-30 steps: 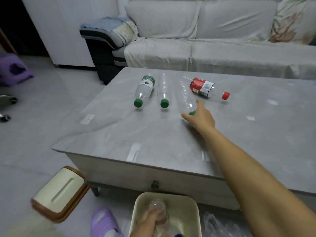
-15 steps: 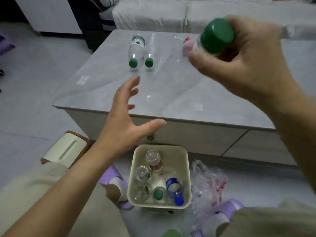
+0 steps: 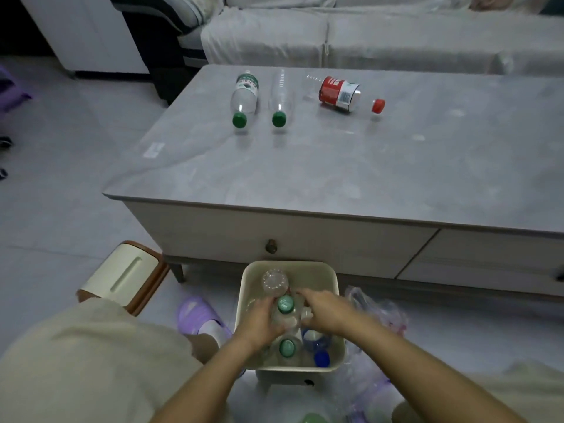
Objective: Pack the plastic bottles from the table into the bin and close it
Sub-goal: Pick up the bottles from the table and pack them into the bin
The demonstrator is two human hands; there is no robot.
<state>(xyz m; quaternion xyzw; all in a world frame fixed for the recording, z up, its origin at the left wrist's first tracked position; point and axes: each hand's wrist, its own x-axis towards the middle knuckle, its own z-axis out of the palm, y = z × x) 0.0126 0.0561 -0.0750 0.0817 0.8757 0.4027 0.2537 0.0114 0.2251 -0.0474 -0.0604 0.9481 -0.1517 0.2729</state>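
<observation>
The cream bin (image 3: pixel 335 303) stands on the floor in front of the grey table (image 3: pixel 335 175), with several clear bottles upright inside. My left hand (image 3: pixel 259 322) and my right hand (image 3: pixel 323 309) are both down in the bin, closed around a clear green-capped bottle (image 3: pixel 285 305) standing among the others. Three bottles lie on the table: a green-labelled one (image 3: pixel 244 97), a plain clear one with a green cap (image 3: pixel 280 97) and a red-labelled one with a red cap (image 3: pixel 346 94).
The bin's cream lid with a brown rim (image 3: pixel 122 277) lies on the floor to the left. A crumpled plastic bag (image 3: pixel 378 315) sits right of the bin. My purple slipper (image 3: pixel 198 314) is beside the bin. A white sofa (image 3: pixel 366 35) runs behind the table.
My right hand picked the green-capped bottle off the table, carried it down and now both hands hold it in the bin. The view dropped toward the bin.
</observation>
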